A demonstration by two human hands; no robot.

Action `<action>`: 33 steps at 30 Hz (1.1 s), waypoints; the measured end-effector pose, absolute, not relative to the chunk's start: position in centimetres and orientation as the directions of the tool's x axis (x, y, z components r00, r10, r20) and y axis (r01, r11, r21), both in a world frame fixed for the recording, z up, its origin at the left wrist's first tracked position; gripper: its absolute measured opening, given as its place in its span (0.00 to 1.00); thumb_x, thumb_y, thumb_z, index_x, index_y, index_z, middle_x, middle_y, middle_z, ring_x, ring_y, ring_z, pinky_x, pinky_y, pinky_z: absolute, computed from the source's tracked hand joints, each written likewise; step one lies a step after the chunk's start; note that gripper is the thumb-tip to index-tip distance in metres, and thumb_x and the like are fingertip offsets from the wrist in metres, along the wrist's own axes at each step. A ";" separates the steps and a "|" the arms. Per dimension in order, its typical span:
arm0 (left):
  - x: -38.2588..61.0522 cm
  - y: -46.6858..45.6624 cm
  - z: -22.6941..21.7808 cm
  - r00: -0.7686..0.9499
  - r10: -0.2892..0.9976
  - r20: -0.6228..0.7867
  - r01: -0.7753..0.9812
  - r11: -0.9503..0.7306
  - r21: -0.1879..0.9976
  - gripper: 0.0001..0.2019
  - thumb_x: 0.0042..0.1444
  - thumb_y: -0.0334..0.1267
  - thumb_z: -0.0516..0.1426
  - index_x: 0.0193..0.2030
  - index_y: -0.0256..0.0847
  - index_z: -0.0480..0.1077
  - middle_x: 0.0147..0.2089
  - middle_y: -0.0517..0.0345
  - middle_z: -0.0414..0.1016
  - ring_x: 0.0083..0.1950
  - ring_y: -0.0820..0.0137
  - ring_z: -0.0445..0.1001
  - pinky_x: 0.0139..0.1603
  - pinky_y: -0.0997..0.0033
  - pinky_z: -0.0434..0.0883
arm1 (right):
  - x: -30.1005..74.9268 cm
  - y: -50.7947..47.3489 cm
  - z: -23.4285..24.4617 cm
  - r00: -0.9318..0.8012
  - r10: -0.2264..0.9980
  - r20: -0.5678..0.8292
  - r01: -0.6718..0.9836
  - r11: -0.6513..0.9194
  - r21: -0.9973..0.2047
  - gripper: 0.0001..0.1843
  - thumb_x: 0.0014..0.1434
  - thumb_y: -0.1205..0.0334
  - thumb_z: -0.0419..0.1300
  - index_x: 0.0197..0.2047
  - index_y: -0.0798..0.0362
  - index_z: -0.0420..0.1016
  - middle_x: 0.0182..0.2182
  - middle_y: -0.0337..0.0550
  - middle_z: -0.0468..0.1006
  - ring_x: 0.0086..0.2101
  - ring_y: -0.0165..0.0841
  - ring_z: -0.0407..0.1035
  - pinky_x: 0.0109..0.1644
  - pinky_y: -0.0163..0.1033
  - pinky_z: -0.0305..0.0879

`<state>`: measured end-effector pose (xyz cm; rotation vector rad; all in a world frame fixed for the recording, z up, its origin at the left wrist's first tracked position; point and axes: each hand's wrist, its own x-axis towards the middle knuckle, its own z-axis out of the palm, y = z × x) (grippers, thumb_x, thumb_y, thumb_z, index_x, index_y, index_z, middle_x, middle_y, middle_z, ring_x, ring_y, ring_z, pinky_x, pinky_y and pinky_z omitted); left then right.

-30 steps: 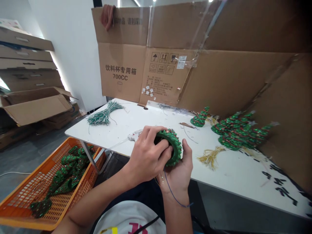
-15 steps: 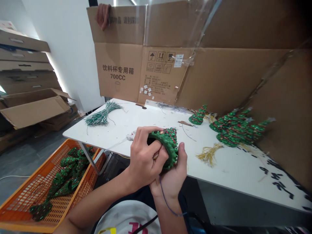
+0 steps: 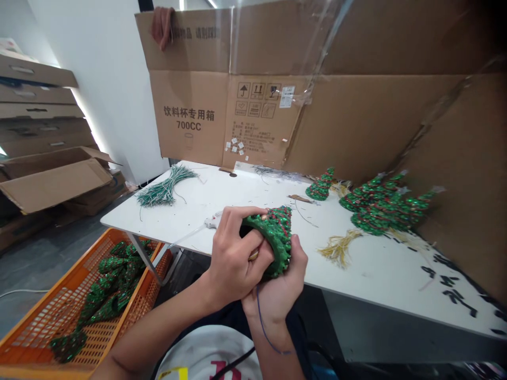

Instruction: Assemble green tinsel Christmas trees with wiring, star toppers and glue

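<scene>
Both of my hands hold a small green glittery Christmas tree ornament [image 3: 282, 232], tipped so its hollow base faces left toward me. My left hand [image 3: 240, 258] grips the base rim, with fingers curled into the hollow. A bit of something golden shows between those fingers; what it is I cannot make out. From below and the right, my right hand [image 3: 283, 287] cups the tree, its thumb raised along the side. A thin blue cord [image 3: 262, 322] hangs across the right wrist. Just beyond my left hand, a white glue-gun-like tool [image 3: 213, 220] lies on the table.
The white table [image 3: 253, 192] carries a bundle of green wires [image 3: 168, 187], a single tree [image 3: 320, 184], clustered trees [image 3: 388, 206], golden threads [image 3: 339, 248] and black pieces [image 3: 449, 282]. Cardboard [image 3: 194, 116] walls its back. An orange crate [image 3: 43, 306] of trees stands lower left.
The tree has turned slightly in my hands, showing a little more of its decorated side. My grip stays much the same, and the view has shifted slightly.
</scene>
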<state>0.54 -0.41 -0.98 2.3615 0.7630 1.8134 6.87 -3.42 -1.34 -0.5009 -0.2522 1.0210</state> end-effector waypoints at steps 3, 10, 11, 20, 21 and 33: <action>0.3 -0.1 -0.8 0.226 0.400 0.888 0.335 -0.888 0.315 0.06 0.68 0.29 0.59 0.37 0.40 0.73 0.60 0.44 0.76 0.58 0.57 0.73 0.59 0.52 0.76 | 7.2 -3.4 -1.1 0.501 0.861 -0.092 -0.793 0.414 -0.446 0.16 0.62 0.46 0.71 0.44 0.50 0.87 0.38 0.36 0.89 0.38 0.30 0.83 0.44 0.31 0.79; -0.2 0.8 -0.4 0.281 0.423 0.861 0.268 -0.896 0.353 0.05 0.69 0.28 0.60 0.45 0.42 0.77 0.61 0.44 0.77 0.61 0.57 0.75 0.62 0.51 0.76 | 8.0 -3.6 -0.5 0.442 0.880 -0.175 -0.851 0.349 -0.393 0.18 0.61 0.49 0.72 0.48 0.52 0.87 0.43 0.40 0.90 0.41 0.30 0.84 0.47 0.30 0.80; -0.3 0.9 -0.4 0.278 0.429 0.860 0.246 -0.897 0.368 0.06 0.68 0.28 0.61 0.46 0.42 0.77 0.62 0.44 0.76 0.61 0.57 0.75 0.62 0.51 0.76 | 8.0 -3.6 -0.5 0.441 0.881 -0.169 -0.850 0.349 -0.396 0.18 0.60 0.49 0.72 0.48 0.53 0.87 0.44 0.40 0.90 0.41 0.31 0.84 0.47 0.31 0.80; 0.0 0.0 -0.4 0.151 0.406 0.901 0.154 -0.910 0.385 0.08 0.62 0.25 0.64 0.37 0.43 0.79 0.61 0.47 0.79 0.59 0.58 0.80 0.57 0.55 0.80 | 7.8 -4.2 -0.6 0.511 0.858 -0.041 -0.744 0.418 -0.521 0.18 0.56 0.47 0.74 0.42 0.51 0.87 0.38 0.42 0.89 0.38 0.37 0.84 0.46 0.38 0.82; 0.0 0.0 -0.4 0.155 0.399 0.904 0.140 -0.914 0.380 0.09 0.61 0.24 0.63 0.36 0.43 0.79 0.62 0.47 0.78 0.59 0.58 0.80 0.57 0.55 0.80 | 7.8 -4.3 -0.6 0.523 0.851 -0.041 -0.737 0.427 -0.523 0.18 0.55 0.47 0.74 0.43 0.51 0.87 0.38 0.42 0.89 0.37 0.37 0.84 0.46 0.39 0.82; -0.3 0.0 -0.2 0.203 0.455 0.867 0.016 -0.887 0.461 0.10 0.61 0.22 0.62 0.39 0.42 0.78 0.64 0.45 0.75 0.63 0.57 0.78 0.61 0.53 0.78 | 7.7 -3.8 -1.1 0.564 0.825 0.029 -0.684 0.486 -0.543 0.26 0.59 0.50 0.71 0.58 0.48 0.82 0.45 0.40 0.88 0.41 0.35 0.83 0.52 0.40 0.80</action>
